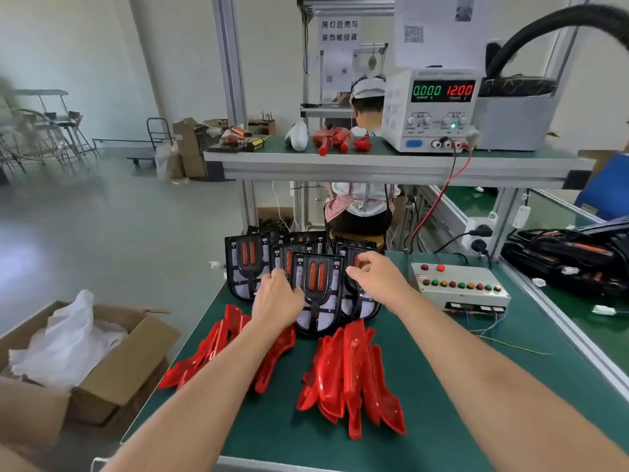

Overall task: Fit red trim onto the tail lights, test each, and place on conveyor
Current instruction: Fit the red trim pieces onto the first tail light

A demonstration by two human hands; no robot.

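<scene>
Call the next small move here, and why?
Probably lift the front tail light housing off the stack toward the person. Both hands are already on it, left hand at its left edge and right hand at its upper right, and it carries no trim yet. The red trim pieces lie just in front.

Bare green counter [442, 386] lay open right of the two heaps of red plastic trim pieces [350, 376]. Upright black tail-light housings [318, 294] walled off the far edge, and a grey button box [459, 284] blocked the right rear.
</scene>
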